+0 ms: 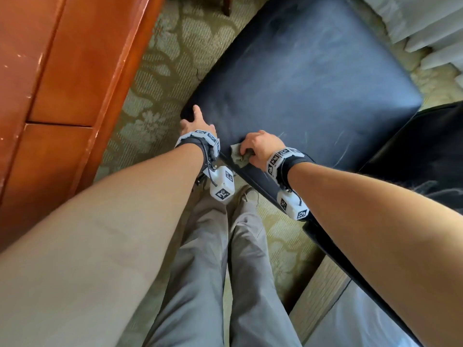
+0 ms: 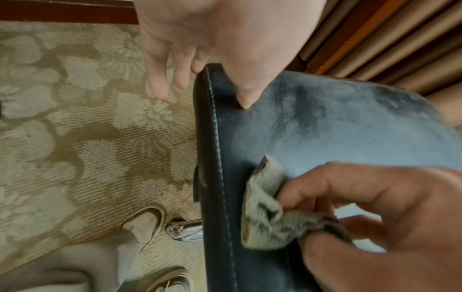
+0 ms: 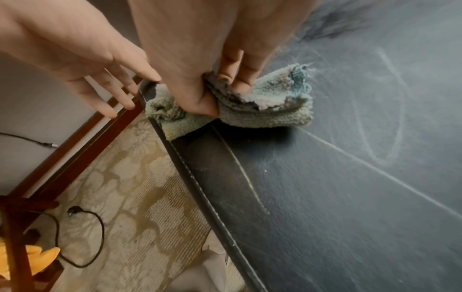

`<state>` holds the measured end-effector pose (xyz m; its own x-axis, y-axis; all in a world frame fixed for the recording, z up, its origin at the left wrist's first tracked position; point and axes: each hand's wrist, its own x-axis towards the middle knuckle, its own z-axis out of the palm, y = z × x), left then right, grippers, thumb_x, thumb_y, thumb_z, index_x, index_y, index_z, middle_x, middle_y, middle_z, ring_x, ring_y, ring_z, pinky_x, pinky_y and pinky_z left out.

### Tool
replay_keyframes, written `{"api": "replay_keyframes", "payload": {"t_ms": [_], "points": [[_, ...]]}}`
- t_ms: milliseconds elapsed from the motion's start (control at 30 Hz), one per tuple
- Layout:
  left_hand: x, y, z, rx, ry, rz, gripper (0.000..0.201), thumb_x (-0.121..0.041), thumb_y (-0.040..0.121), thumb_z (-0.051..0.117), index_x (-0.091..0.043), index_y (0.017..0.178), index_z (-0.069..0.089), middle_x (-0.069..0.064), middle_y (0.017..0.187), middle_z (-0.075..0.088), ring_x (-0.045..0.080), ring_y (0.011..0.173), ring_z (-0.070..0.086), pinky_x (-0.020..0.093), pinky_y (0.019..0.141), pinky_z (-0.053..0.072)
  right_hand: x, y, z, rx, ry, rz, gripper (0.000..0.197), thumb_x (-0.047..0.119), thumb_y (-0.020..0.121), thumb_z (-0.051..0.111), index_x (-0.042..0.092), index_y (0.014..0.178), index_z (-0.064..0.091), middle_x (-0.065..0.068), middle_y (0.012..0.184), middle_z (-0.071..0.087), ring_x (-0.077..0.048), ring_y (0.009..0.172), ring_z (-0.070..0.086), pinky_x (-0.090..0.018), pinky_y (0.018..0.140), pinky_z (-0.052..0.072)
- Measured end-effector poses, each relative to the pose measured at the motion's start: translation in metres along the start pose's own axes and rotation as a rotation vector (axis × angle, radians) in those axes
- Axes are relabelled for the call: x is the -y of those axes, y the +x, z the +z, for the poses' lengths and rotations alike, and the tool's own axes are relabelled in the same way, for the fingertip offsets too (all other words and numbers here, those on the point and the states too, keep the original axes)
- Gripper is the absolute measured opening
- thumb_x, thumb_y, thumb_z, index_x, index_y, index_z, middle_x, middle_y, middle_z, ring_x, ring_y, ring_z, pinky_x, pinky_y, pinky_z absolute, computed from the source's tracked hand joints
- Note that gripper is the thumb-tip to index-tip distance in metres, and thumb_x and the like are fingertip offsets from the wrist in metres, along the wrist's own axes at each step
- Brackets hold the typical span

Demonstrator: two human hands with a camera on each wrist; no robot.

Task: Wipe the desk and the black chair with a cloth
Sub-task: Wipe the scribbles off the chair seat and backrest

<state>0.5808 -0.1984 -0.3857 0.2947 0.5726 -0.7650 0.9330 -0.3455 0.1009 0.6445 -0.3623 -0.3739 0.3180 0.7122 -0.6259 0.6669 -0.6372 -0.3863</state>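
Right hand (image 1: 260, 146), lower centre of the head view: fingers curled round a bunched cloth (image 3: 262, 102), pressed on the near edge of the black chair (image 1: 313, 78) seat. Left hand (image 1: 194, 121), just left of it: fingers straight, thumb on the seat corner, steadying. Dusty streaks across the seat toward upper right. Desk (image 1: 50, 83) at upper left, well apart. Likely risk: cloth slipping off the stitched rim, or smearing dust from an already soiled wad.
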Motion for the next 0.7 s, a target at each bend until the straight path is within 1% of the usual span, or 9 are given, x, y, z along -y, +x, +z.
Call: {"api": "replay_keyframes", "payload": {"t_ms": [67, 133, 200, 267, 333, 400, 533, 600, 700], "points": [[-0.001, -0.007, 0.0, -0.011, 0.044, 0.018, 0.066, -0.029, 0.099, 0.046, -0.031, 0.156, 0.012, 0.017, 0.152, 0.022, 0.037, 0.132, 0.038, 0.049, 0.104, 0.036, -0.003, -0.001, 0.0, -0.026, 0.035, 0.014, 0.031, 0.012, 0.08, 0.061, 0.025, 0.107, 0.068, 0.002, 0.11, 0.059, -0.025, 0.107, 0.053, -0.033, 0.084, 0.05], [0.0, -0.014, 0.004, -0.067, 0.096, 0.078, 0.064, -0.024, 0.093, 0.053, -0.025, 0.151, 0.024, 0.014, 0.149, 0.022, 0.036, 0.131, 0.033, 0.047, 0.098, 0.038, -0.008, -0.004, -0.002, -0.056, 0.075, 0.049, 0.032, 0.012, 0.08, 0.061, 0.026, 0.108, 0.067, 0.002, 0.11, 0.06, -0.026, 0.108, 0.054, -0.033, 0.085, 0.049], [-0.001, -0.019, 0.009, -0.14, 0.151, 0.163, 0.061, -0.023, 0.088, 0.06, -0.021, 0.144, 0.034, 0.013, 0.148, 0.023, 0.035, 0.128, 0.032, 0.046, 0.091, 0.042, -0.015, -0.007, -0.003, -0.107, 0.127, 0.099, 0.032, 0.013, 0.079, 0.062, 0.027, 0.108, 0.067, 0.002, 0.109, 0.06, -0.026, 0.108, 0.055, -0.032, 0.083, 0.048], [-0.003, -0.022, 0.015, -0.19, 0.215, 0.262, 0.065, -0.027, 0.085, 0.066, -0.022, 0.142, 0.036, 0.011, 0.151, 0.021, 0.034, 0.132, 0.029, 0.047, 0.092, 0.043, -0.022, -0.01, -0.005, -0.186, 0.183, 0.168, 0.032, 0.012, 0.078, 0.062, 0.025, 0.106, 0.068, 0.0, 0.106, 0.06, -0.026, 0.105, 0.056, -0.028, 0.078, 0.045], [-0.008, -0.025, 0.02, -0.204, 0.266, 0.378, 0.07, -0.03, 0.085, 0.07, -0.025, 0.144, 0.034, 0.009, 0.156, 0.015, 0.034, 0.138, 0.023, 0.05, 0.098, 0.042, -0.034, -0.015, -0.009, -0.295, 0.265, 0.278, 0.031, 0.011, 0.077, 0.062, 0.025, 0.104, 0.07, -0.001, 0.103, 0.061, -0.026, 0.101, 0.057, -0.025, 0.073, 0.041], [-0.014, -0.029, 0.026, -0.197, 0.314, 0.468, 0.075, -0.032, 0.086, 0.071, -0.027, 0.148, 0.029, 0.009, 0.159, 0.009, 0.034, 0.141, 0.019, 0.051, 0.103, 0.041, -0.048, -0.022, -0.012, -0.422, 0.369, 0.422, 0.032, 0.011, 0.077, 0.06, 0.024, 0.104, 0.069, -0.002, 0.102, 0.06, -0.025, 0.1, 0.057, -0.024, 0.073, 0.04], [-0.023, -0.033, 0.033, -0.08, 0.4, 0.487, 0.086, -0.035, 0.089, 0.068, -0.031, 0.155, 0.013, 0.008, 0.164, -0.006, 0.04, 0.148, 0.003, 0.054, 0.113, 0.031, -0.078, -0.032, -0.014, -0.646, 0.569, 0.717, 0.032, 0.01, 0.077, 0.054, 0.023, 0.105, 0.065, -0.003, 0.109, 0.058, -0.025, 0.104, 0.057, -0.024, 0.076, 0.04], [-0.025, -0.032, 0.033, -0.043, 0.439, 0.468, 0.089, -0.036, 0.09, 0.067, -0.032, 0.156, 0.008, 0.008, 0.164, -0.01, 0.041, 0.149, -0.003, 0.055, 0.115, 0.028, -0.089, -0.033, -0.012, -0.641, 0.622, 0.798, 0.034, 0.008, 0.079, 0.05, 0.023, 0.106, 0.063, -0.003, 0.113, 0.056, -0.025, 0.106, 0.057, -0.022, 0.076, 0.038], [-0.027, -0.029, 0.032, -0.012, 0.481, 0.453, 0.09, -0.037, 0.091, 0.066, -0.032, 0.157, 0.005, 0.007, 0.164, -0.012, 0.042, 0.149, -0.004, 0.055, 0.114, 0.032, -0.09, -0.031, -0.009, -0.554, 0.529, 0.752, 0.041, 0.003, 0.079, 0.047, 0.026, 0.11, 0.063, -0.003, 0.112, 0.055, -0.029, 0.103, 0.055, -0.025, 0.072, 0.037]]}}
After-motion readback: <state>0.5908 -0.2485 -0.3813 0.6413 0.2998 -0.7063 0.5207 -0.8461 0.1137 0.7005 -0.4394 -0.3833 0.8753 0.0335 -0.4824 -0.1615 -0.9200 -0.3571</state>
